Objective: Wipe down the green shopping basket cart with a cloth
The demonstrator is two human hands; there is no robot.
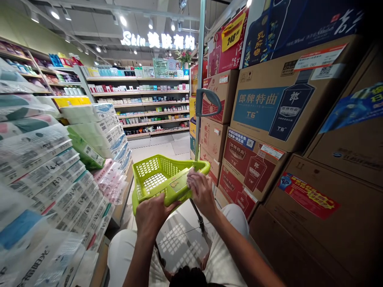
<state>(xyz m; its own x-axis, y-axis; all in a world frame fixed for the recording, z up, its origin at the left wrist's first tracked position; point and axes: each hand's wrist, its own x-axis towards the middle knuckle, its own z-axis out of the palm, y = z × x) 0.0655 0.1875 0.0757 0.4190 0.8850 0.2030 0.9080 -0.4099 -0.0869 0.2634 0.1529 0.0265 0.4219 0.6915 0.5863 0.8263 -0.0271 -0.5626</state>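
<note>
A lime-green plastic shopping basket [164, 194] with a lattice of holes stands in front of me, above my knees. My left hand [153, 213] is closed around its near rim at the left. Pressed to the rim near the right corner is a crumpled pale cloth [191, 178], bunched under the fingers of my right hand [203, 193]. Between the hands a worn label [177, 183] sits on the rim. An upright metal pole [202, 52] with a grey loop handle [211, 103] rises at the basket's right corner. The basket's visible floor holds nothing.
Stacked cardboard liquor cartons [260, 107] wall the right side. On the left, piles of wrapped tissue packs [56, 167] lean close to the aisle. Tiled floor [149, 145] leads to cosmetics shelves [140, 99] at the back. A metal leg [197, 213] stands below the basket.
</note>
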